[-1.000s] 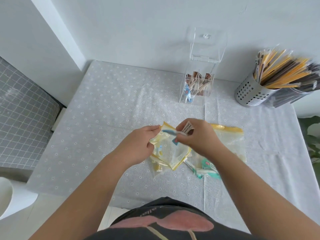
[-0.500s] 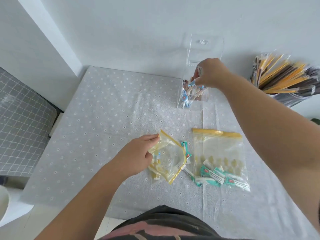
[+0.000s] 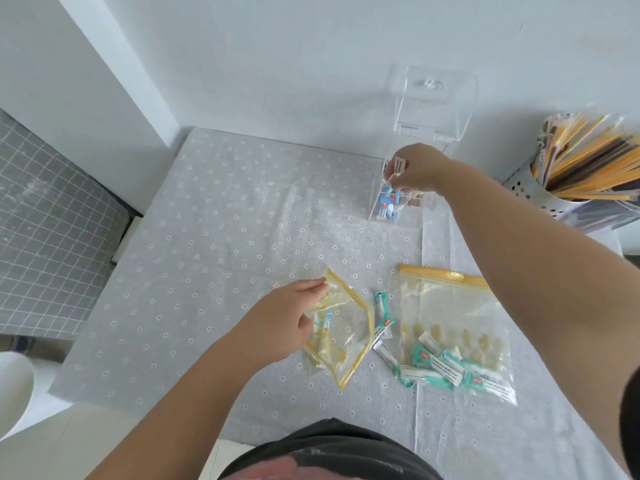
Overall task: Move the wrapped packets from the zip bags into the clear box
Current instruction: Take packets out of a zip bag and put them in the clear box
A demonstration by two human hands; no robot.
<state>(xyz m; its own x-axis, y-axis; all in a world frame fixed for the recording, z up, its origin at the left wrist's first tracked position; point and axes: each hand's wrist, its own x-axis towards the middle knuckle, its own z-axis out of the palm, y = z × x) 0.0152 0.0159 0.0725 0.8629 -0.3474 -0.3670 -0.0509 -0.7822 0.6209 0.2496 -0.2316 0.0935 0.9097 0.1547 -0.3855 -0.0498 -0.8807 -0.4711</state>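
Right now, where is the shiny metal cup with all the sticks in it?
In the head view, the metal cup stands at the table's far right corner by the wall, just right of the clear box where the right hand is reaching.

1. The clear plastic box point(image 3: 398, 202) stands at the table's far edge, against the wall.
2. Right of it stands the perforated metal cup point(image 3: 530, 192).
3. Two yellow-edged zip bags lie nearer, the small one point(image 3: 341, 336) left of the large one point(image 3: 450, 327).
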